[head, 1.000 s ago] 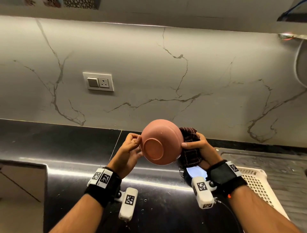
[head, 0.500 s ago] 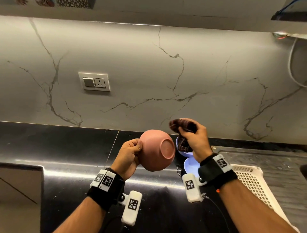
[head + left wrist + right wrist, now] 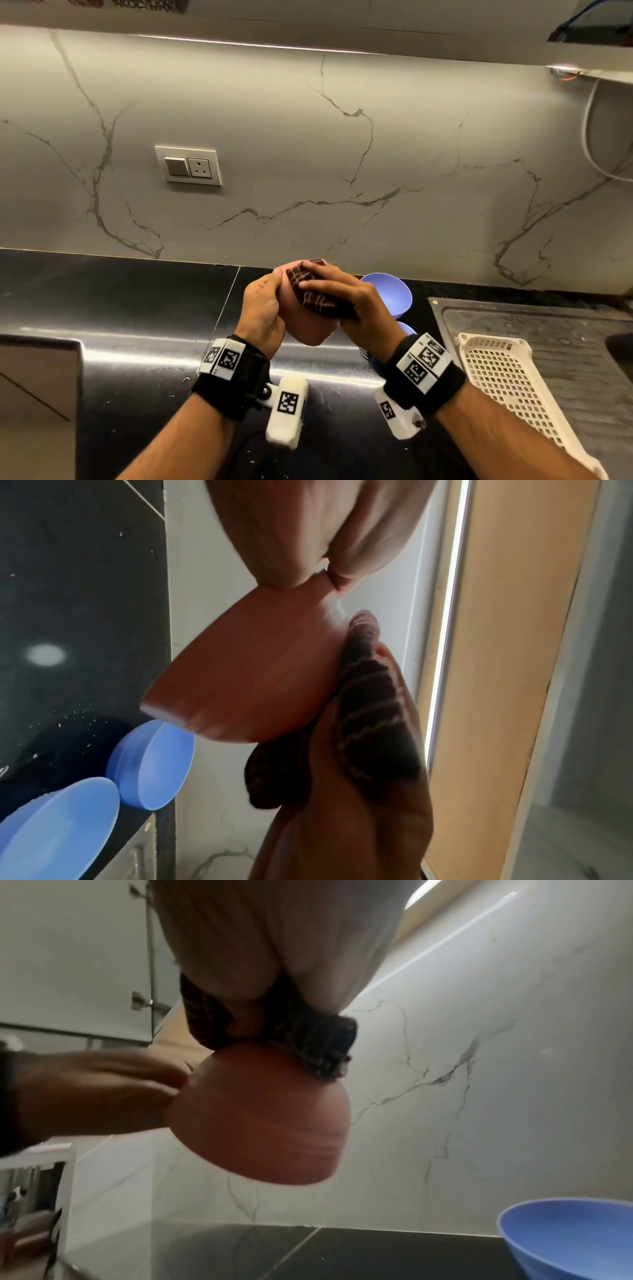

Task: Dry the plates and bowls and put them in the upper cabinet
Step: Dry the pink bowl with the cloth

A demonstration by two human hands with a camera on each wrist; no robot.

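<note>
Fingers of left hand pinch pink bowl's rim — right hand presses checked cloth against it.

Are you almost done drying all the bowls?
Not yet. Nothing visibly put away so far. Right now the left hand grips the pink bowl while the right hand rubs the checked cloth over its outside. A blue bowl and another blue dish still wait on the black counter, then everything goes up.
</note>
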